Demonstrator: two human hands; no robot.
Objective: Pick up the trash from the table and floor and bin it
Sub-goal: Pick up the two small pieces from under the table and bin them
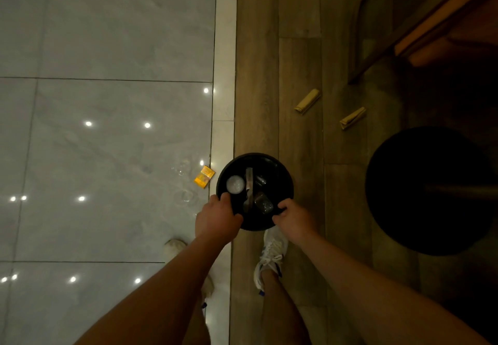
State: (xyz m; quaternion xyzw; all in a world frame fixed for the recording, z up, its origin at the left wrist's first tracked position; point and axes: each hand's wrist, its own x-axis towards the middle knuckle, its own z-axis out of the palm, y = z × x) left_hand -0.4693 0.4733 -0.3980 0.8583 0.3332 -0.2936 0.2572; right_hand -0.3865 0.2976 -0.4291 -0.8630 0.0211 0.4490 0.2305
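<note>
We grip the near rim of the black bin (280,175) with both hands, left hand (215,219) at 7 o'clock, right hand (296,219) at 5. It already holds trash. The yellow packet (204,177) lies at its 9 o'clock, 2 tan wrappers (308,101) towards 1. We judge that tilting the bin could spill its load

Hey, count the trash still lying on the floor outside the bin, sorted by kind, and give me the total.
Yellow carton: 1
Folded tan paper pieces: 2
Clear plastic cups on the tile, faint and hard to make out: 2
Total: 5
</note>
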